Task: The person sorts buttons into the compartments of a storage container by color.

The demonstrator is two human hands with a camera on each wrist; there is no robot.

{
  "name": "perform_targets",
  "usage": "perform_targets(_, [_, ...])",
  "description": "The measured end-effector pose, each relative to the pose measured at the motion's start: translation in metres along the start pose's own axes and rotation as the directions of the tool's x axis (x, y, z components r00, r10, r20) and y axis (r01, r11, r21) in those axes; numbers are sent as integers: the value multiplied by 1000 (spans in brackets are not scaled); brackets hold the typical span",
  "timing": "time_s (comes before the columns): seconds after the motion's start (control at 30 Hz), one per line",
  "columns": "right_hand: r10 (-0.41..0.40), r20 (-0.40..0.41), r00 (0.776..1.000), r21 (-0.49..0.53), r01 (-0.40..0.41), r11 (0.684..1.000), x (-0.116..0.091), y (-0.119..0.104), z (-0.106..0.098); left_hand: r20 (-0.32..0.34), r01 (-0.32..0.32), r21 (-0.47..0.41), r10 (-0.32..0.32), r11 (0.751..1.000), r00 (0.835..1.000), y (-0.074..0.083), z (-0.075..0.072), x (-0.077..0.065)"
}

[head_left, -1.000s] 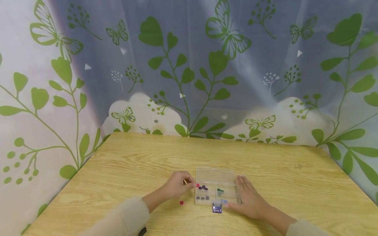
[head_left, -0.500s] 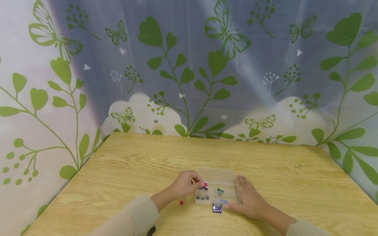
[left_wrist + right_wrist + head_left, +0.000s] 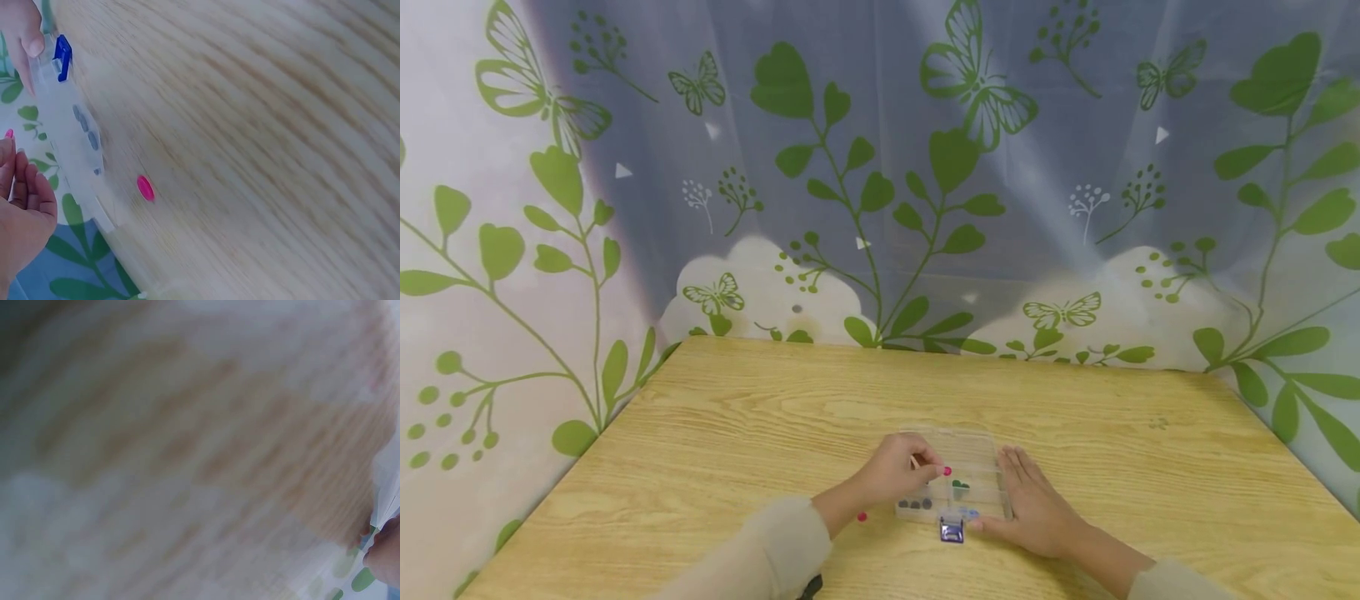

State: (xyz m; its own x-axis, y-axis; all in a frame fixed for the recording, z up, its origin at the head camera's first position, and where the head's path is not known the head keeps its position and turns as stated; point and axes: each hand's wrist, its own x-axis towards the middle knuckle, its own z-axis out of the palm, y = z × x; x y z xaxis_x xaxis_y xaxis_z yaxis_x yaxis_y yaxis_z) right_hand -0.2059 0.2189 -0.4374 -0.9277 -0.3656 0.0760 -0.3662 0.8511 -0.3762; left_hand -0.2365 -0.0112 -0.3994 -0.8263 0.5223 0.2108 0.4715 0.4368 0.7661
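Note:
In the head view my left hand [image 3: 895, 471] reaches over the left half of a clear compartment box [image 3: 917, 517], pinching a pink button [image 3: 947, 471] between thumb and fingertips. The held pink button [image 3: 9, 134] also shows at the left edge of the left wrist view. My right hand [image 3: 1041, 512] rests along the box's right side, fingers straight, thumb by the front corner. Inside lie grey buttons [image 3: 915, 504], green buttons [image 3: 960, 486] and blue buttons [image 3: 970, 513] in separate compartments. My left hand hides the back-left compartment. The clear lid [image 3: 970, 450] stands raised behind.
A second pink button [image 3: 862, 517] lies on the wooden table [image 3: 760, 400], left of the box. At the box's front edge a blue-purple latch [image 3: 952, 530] sticks out. A patterned curtain [image 3: 880, 167] hangs behind the table. The right wrist view is mostly blurred wood grain.
My left hand has moved right with the pink button, from the box's left edge across the dark purple buttons to the middle divider. My right hand has stayed put.

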Motion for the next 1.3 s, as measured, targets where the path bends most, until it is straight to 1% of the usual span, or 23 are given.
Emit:
perform_targets(0.07, [3,2,1000,1,-3,1000,0,0,0,-4,4,-6,-4,1000,1000,1,3,2])
perform_targets(0.3, [5,-2,1000,-8,-5,1000,0,0,1,-14,-14,11,14,1000,1000,5,12,9])
perform_targets(0.5, [-6,-6,1000,-7,6,1000,0,1,1,-10,-3,-3,2,1000,1000,7,20,14])
perform_targets(0.63, [-14,-16,1000,-15,14,1000,0,2,2,-16,4,12,-4,1000,1000,9,24,16])
perform_targets(0.73, [-17,-23,1000,-20,16,1000,0,2,2,-18,31,22,-30,999,999,11,28,17])
perform_targets(0.9, [-14,-11,1000,-24,14,1000,0,2,2,-21,73,29,-72,997,997,15,34,19])
perform_targets(1.13, [-18,-5,1000,-18,17,1000,-1,-1,-3,-30,39,90,-37,995,999,18,40,21])
perform_targets(1.3, [-18,6,1000,8,18,1000,-1,0,-3,-16,56,112,-55,992,998,21,44,21])
